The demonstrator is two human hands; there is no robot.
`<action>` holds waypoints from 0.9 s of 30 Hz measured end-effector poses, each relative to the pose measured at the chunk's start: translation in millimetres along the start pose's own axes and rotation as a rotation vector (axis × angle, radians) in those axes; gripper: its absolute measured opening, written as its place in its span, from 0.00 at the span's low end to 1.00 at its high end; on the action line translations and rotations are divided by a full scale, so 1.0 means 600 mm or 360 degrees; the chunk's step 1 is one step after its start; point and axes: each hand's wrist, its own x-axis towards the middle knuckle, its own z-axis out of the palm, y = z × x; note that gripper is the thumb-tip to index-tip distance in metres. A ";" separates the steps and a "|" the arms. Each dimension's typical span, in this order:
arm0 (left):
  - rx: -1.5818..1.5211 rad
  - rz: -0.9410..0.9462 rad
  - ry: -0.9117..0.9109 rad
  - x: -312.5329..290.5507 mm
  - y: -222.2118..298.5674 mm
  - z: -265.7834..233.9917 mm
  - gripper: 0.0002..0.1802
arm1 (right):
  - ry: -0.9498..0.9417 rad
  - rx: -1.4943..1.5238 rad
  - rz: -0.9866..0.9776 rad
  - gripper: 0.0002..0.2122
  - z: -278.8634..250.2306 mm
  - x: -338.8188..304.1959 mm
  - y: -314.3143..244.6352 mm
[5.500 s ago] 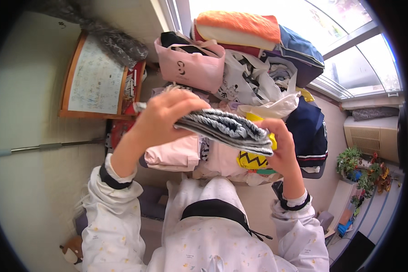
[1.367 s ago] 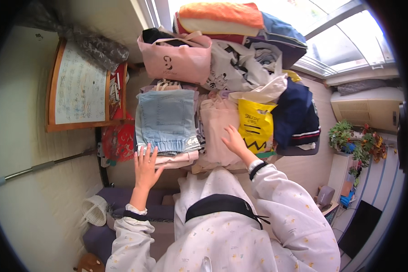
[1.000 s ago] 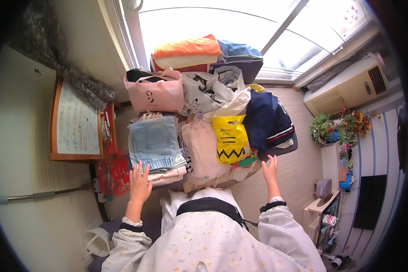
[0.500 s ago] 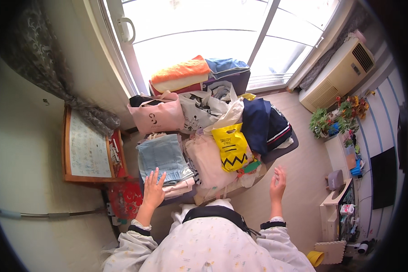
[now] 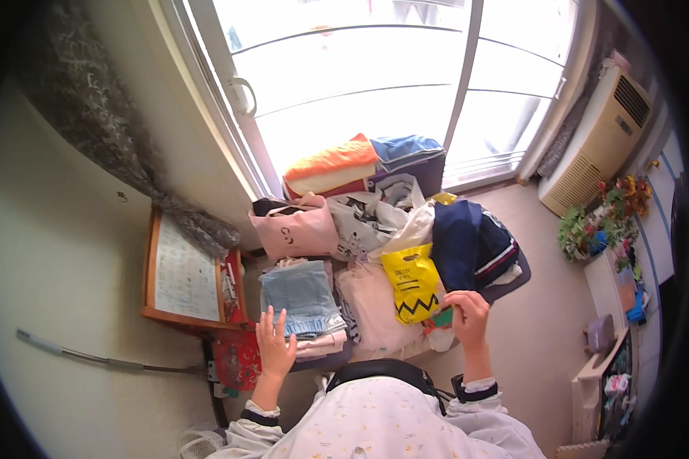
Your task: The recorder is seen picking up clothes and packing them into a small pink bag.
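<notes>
My left hand [image 5: 276, 342] is at the near left edge of a stack of folded clothes, fingers spread, holding nothing; whether it touches the cloth I cannot tell. On top of that stack lie light-blue denim garments [image 5: 298, 294], with pale pink cloth [image 5: 320, 343] below. My right hand [image 5: 469, 315] hovers right of a yellow plastic bag [image 5: 413, 281], its fingers loosely bent and nothing seen in them. Between the bag and the denim is a pale pink folded garment [image 5: 371, 306]. Dark navy clothing [image 5: 461, 241] is heaped behind the right hand.
A pink tote bag [image 5: 302, 229] and white bags [image 5: 352, 222] stand behind the clothes. Farther back are an orange towel [image 5: 333, 159] and blue folded cloth [image 5: 406, 151]. At left is a wood-framed whiteboard [image 5: 185, 271]; at right, plants [image 5: 586, 229] and an air conditioner [image 5: 601, 138].
The view has shifted, so the scene sits lower and farther right. My right hand has come closer to the yellow bag, its fingers more bent. My left hand stays by the denim stack.
</notes>
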 end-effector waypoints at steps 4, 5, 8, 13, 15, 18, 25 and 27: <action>0.0019 -0.0030 -0.0012 -0.024 0.041 0.002 0.37 | 0.0089 0.0150 -0.0085 0.06 -0.021 0.040 0.005; 0.0036 -0.0041 -0.0012 -0.024 0.048 0.001 0.37 | 0.0079 0.0187 -0.0118 0.06 -0.020 0.047 0.013; 0.0096 -0.0070 0.0011 -0.033 0.079 -0.002 0.37 | -0.0059 0.0219 -0.0239 0.07 -0.016 0.055 0.044; 0.0127 -0.0234 0.0038 -0.050 0.117 0.011 0.37 | -0.0177 0.0371 -0.0256 0.07 -0.008 0.063 0.094; 0.0100 -0.0253 -0.0007 -0.058 0.137 0.016 0.38 | -0.0206 0.0433 -0.0247 0.06 -0.006 0.071 0.107; 0.0072 -0.0200 -0.0127 -0.065 0.179 0.017 0.40 | -0.0281 0.0584 -0.0211 0.06 -0.006 0.087 0.116; 0.0098 -0.0344 -0.0230 -0.090 0.242 0.022 0.41 | -0.0581 0.0976 -0.0214 0.07 0.031 0.111 0.121; 0.0157 -0.0395 -0.0214 -0.099 0.248 0.020 0.42 | -0.0659 0.1144 -0.0034 0.06 0.044 0.114 0.113</action>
